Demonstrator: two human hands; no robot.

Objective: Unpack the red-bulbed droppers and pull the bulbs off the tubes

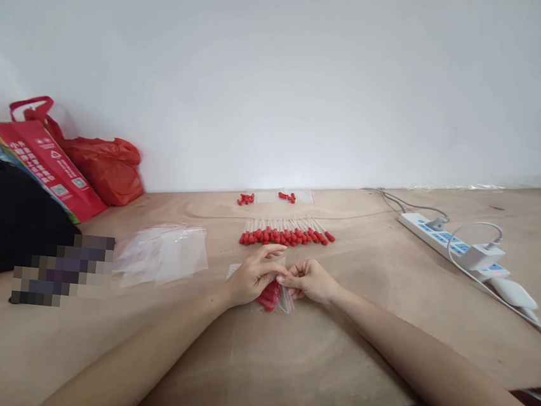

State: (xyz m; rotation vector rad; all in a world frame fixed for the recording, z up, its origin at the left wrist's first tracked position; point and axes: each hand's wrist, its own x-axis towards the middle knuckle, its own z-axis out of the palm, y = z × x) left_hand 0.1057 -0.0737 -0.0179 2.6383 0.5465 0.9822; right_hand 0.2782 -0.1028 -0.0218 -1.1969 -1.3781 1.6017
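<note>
Both hands work at a small clear plastic bag lying near the middle of the wooden table, with several red-tipped pieces inside. My left hand lies over the bag's left part, thumb and index finger closed on its upper edge. Fingertips of my right hand pinch the same edge from the right. The fingers partly hide the bag's opening. Just beyond them is a row of thin pale sticks with red heads, heads pointing towards me.
Flat clear bags overlap on the left. Small red pieces lie near the wall beside more clear bags. A white power strip with cables is at right. Red bags and a black bag stand at left.
</note>
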